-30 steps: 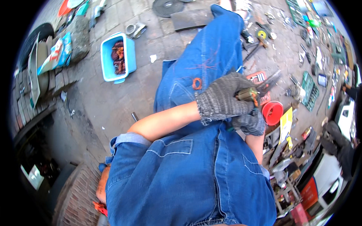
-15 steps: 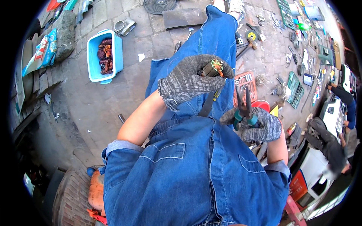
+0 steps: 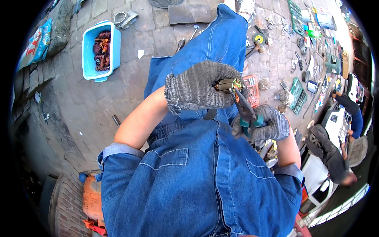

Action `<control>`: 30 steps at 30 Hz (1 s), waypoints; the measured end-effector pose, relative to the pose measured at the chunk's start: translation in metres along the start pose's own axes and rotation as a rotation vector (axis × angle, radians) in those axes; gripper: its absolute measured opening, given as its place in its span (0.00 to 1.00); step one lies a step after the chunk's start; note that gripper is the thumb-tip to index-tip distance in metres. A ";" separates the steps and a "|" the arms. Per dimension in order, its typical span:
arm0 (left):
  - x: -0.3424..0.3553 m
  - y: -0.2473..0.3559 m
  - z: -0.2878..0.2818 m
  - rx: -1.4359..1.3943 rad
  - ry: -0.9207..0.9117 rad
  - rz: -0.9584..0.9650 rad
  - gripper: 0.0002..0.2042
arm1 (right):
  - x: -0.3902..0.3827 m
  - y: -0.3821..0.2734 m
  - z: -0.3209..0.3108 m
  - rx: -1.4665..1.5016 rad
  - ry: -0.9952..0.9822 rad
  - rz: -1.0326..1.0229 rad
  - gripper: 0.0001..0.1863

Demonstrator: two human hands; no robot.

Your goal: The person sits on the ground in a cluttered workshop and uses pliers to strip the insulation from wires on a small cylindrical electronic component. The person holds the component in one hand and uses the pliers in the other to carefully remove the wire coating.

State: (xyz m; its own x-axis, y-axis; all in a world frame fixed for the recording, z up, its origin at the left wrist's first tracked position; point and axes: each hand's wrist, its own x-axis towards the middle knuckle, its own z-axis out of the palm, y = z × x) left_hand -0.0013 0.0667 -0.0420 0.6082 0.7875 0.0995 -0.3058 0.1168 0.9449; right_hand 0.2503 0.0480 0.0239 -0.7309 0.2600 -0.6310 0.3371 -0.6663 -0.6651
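Note:
My left hand (image 3: pixel 197 87), in a grey knit glove, is closed around a small motor armature (image 3: pixel 226 85), a ridged metal cylinder. Its end with green and copper-coloured windings points right, out of the fist. In my right hand (image 3: pixel 272 124), also gloved, is a pair of pliers (image 3: pixel 246 110) with teal handles and long dark jaws. The jaw tips are up against the armature's winding end; whether they grip a wire is too small to tell. Left of my legs, a light blue plastic tub (image 3: pixel 115 51) holds several reddish-brown coils of copper wire (image 3: pixel 102 49).
Stone paving surrounds me. A metal housing (image 3: pixel 128 19) lies beside the tub and a dark slab (image 3: pixel 189 14) farther off. To the right are a hammer (image 3: pixel 255 48), a red tool tray (image 3: pixel 252 90) and a green socket case (image 3: pixel 298 95). Another person (image 3: pixel 327 148) is at the far right.
The pliers have moved up and left, from apart to touching the armature's end. My left hand has turned the armature to lie more level. The view has shifted slightly.

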 end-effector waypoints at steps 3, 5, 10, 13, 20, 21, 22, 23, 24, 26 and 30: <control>0.001 -0.003 -0.002 0.044 0.002 0.020 0.14 | 0.001 -0.009 -0.003 0.005 0.047 0.001 0.24; 0.003 -0.002 -0.003 0.091 0.014 0.010 0.12 | 0.004 -0.001 -0.002 0.198 -0.007 -0.069 0.26; 0.006 0.000 -0.005 0.191 -0.022 0.100 0.12 | 0.008 -0.008 0.006 0.299 -0.044 0.057 0.37; 0.008 0.003 -0.005 0.298 -0.063 0.073 0.11 | 0.008 -0.005 0.004 0.319 -0.167 0.118 0.32; 0.013 -0.001 0.015 0.702 0.410 0.373 0.21 | 0.001 -0.011 0.018 0.159 -0.100 0.135 0.18; 0.009 -0.002 0.017 0.776 0.415 0.365 0.24 | 0.001 -0.018 0.020 0.048 -0.086 0.119 0.17; 0.009 0.000 0.019 0.750 0.403 0.356 0.23 | 0.002 -0.022 0.022 -0.063 -0.071 0.102 0.16; 0.009 0.001 0.022 0.722 0.394 0.345 0.23 | 0.002 -0.018 0.025 -0.289 -0.006 -0.046 0.14; 0.009 0.002 0.024 0.695 0.385 0.334 0.22 | 0.002 -0.017 0.024 -0.369 0.065 -0.083 0.14; 0.011 0.000 0.030 0.610 0.396 0.215 0.20 | 0.001 -0.015 0.021 -0.529 0.213 -0.157 0.13; 0.007 -0.003 0.037 0.480 0.374 0.100 0.17 | -0.002 -0.022 0.019 -0.759 0.351 -0.074 0.17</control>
State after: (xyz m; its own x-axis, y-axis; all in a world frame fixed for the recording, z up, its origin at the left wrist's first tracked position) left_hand 0.0313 0.0492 -0.0325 0.2692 0.9496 0.1607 0.0690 -0.1855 0.9802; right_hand 0.2330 0.0489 0.0471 -0.5821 0.5710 -0.5789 0.6948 -0.0206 -0.7189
